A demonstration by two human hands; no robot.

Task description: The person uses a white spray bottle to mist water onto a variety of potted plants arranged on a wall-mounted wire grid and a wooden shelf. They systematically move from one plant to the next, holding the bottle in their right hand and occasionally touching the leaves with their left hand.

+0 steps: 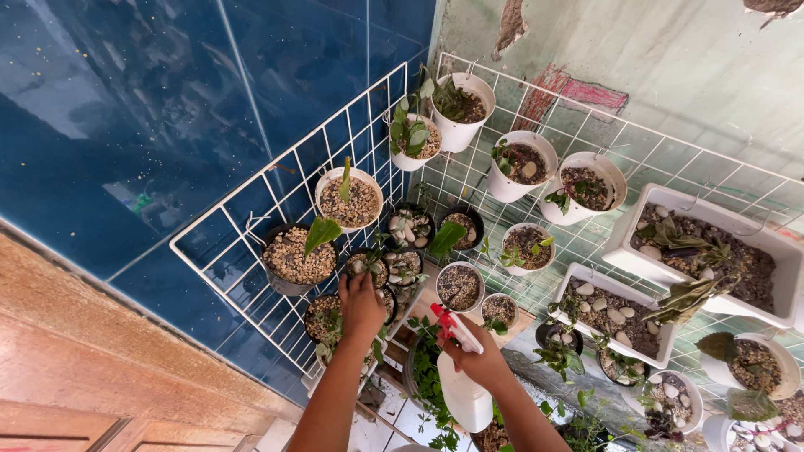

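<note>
White spray bottle [463,387]: gripped in right hand [479,358], 6 o'clock.
Left hand [361,303]: fingers pinching small black pot [366,266] on wire grid [251,226].
Risk: hooked pot could've slipped off if tugged.

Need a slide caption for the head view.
Left hand touches a small dark pot on a white wire grid rack; right hand grips a white spray bottle.

There was just one camera, worn on the person's head. It looked steeply down along the wall, close above the white wire rack [276,201] of little pots. Both forearms came in from the bottom edge.
</note>
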